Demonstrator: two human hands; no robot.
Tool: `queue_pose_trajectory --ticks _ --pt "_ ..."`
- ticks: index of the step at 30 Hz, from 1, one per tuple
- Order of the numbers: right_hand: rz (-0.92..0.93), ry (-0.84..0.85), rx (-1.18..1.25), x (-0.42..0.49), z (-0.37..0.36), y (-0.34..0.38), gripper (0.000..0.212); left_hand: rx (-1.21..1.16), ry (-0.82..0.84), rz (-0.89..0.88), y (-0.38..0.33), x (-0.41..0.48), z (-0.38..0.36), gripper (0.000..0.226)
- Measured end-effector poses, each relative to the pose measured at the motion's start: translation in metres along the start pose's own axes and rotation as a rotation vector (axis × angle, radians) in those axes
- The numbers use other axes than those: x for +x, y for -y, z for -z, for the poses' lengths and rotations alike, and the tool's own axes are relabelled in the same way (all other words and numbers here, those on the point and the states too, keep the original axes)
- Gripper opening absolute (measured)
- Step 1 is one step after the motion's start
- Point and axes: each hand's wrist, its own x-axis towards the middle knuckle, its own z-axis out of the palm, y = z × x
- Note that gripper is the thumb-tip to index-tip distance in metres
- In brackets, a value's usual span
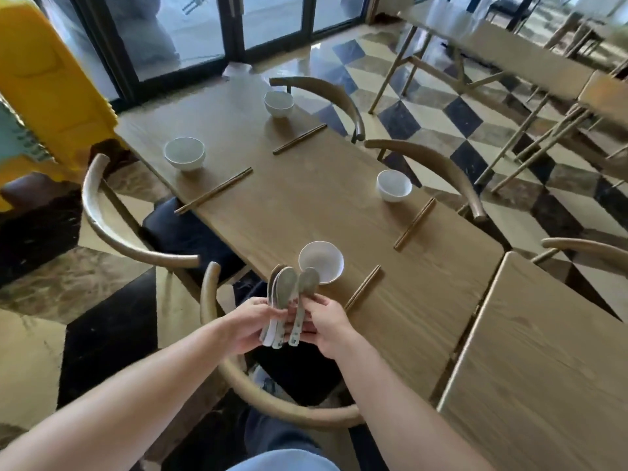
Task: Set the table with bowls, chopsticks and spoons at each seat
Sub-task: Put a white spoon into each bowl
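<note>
Ceramic spoons (a stack) gripped in left hand; right hand pinches 1 spoon.

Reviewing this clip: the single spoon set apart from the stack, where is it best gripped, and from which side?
By its narrow handle, pinched from the right. The single spoon points its wide scoop away toward the nearest bowl, the stack in the left hand blocks its left side, and the right hand pinches the handle there.
</note>
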Motion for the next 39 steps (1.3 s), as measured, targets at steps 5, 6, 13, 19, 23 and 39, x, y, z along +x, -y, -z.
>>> queue_pose_trajectory --ticks 5,6,13,19,23,39 --pt "-0.035 -0.148 -0.016 0.038 0.012 0.041 0.016 0.057 -0.029 0.019 -0.044 0.044 0.016 0.018" --pt "-0.06 -0.147 -0.035 0.044 0.016 0.047 0.012 0.048 -0.055 0.023 -0.049 0.052 0.021 0.019" --pt "-0.167 -0.19 -0.409 0.072 0.043 0.07 0.007 0.059 -0.029 0.098 -0.075 0.082 0.052 0.017" --pt "-0.19 -0.266 -0.696 0.091 0.055 0.092 0.018 0.089 0.0 0.154 -0.087 0.095 0.073 0.018" --pt "-0.255 -0.222 -0.766 0.1 0.053 0.107 0.015 0.096 0.025 0.186 -0.09 0.102 0.085 0.018" --pt "-0.244 -0.331 -0.521 0.12 0.055 0.077 0.023 0.104 0.007 0.235 -0.085 0.102 0.083 0.025"
